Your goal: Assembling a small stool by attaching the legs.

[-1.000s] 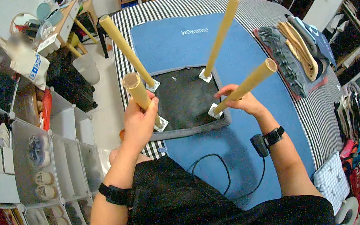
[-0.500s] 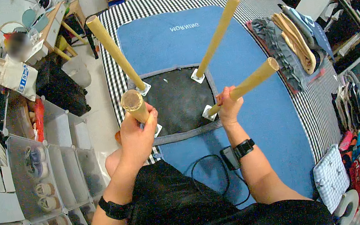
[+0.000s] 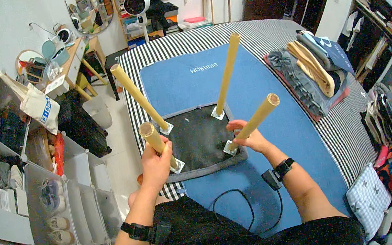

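There was one upturned stool seat (image 3: 199, 140), with four wooden legs (image 3: 226, 73), one per corner, and four white plates (image 3: 217, 113), one per leg. Left hand (image 3: 156, 165) had one leg, near-left corner; right hand (image 3: 248, 137) had one, near-right. Other two stood at the far corners. Wristbands (image 3: 139, 231): two, one per arm. Below: one blue mat (image 3: 281, 134) on one bed (image 3: 167, 45). Bed's right edge carried one pile of folded clothes (image 3: 309, 70); one checked cushion (image 3: 369, 200) was by that edge's near end.

Before you, the stool (image 3: 198, 143) lies on the mat (image 3: 287, 169) atop the bed (image 3: 350, 146); folded clothes (image 3: 310, 68) lie right, shoe cubbies (image 3: 83, 203) left.
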Motion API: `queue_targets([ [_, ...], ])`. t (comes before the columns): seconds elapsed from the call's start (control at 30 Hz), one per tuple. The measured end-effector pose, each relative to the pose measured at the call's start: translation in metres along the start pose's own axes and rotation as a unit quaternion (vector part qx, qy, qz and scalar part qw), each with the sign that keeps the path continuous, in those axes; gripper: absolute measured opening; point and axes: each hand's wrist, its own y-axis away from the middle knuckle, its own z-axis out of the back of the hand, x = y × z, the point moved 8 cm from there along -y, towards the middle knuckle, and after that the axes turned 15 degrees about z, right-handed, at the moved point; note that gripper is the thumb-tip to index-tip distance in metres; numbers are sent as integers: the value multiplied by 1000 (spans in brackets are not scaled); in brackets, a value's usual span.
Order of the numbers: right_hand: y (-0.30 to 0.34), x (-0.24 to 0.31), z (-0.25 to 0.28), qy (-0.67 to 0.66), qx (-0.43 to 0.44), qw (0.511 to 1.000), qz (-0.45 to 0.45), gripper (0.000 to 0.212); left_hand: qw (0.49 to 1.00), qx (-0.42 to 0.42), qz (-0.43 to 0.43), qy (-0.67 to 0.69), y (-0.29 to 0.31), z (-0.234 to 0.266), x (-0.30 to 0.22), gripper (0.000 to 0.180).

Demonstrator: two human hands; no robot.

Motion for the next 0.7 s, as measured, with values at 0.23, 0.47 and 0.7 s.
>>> queue_targets([
  [0.23,10,-51,-11,-128,-189,973,-22,17,998,17,54,-31,-3,0,12,12],
  [0.47,24,-53,-4,15,-394,919,-24,19,999,17,41,-16,0,-12,4,9],
  [0.7,36,-62,-4,8,-461,887,-22,12,1000,-3,12,-2,6,-9,1,7],
])
